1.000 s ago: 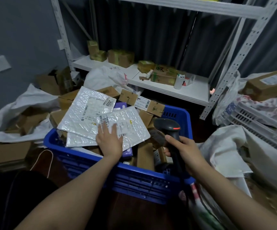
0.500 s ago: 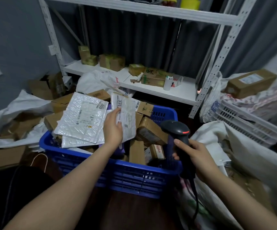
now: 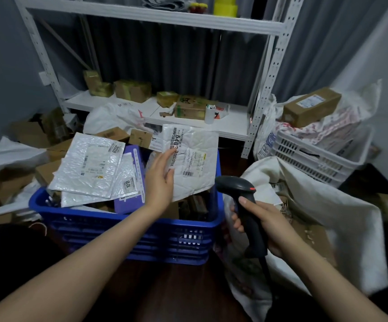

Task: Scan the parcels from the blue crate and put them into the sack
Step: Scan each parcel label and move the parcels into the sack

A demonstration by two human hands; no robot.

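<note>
A blue crate (image 3: 128, 231) stands in front of me, full of parcels. My left hand (image 3: 159, 180) holds a white padded mailer (image 3: 195, 159) above the crate's right half, label side towards me, thumb on its front. My right hand (image 3: 260, 225) grips the handle of a black barcode scanner (image 3: 237, 189), whose head sits just below and right of the mailer. A second white bubble mailer (image 3: 90, 166) and a purple box (image 3: 130, 177) lie on top of the crate's load. The open white sack (image 3: 316, 205) lies to the right, with cardboard inside.
A white metal shelf rack (image 3: 188, 117) with small cartons stands behind the crate. A white plastic crate (image 3: 313, 156) at the right carries a brown box (image 3: 311, 110). Cardboard boxes and a white bag (image 3: 7, 159) crowd the floor at the left.
My left hand lifted the white mailer off the crate's pile and turned its label face towards me, moving it right. The scanner stayed in my right hand, now closer under the mailer.
</note>
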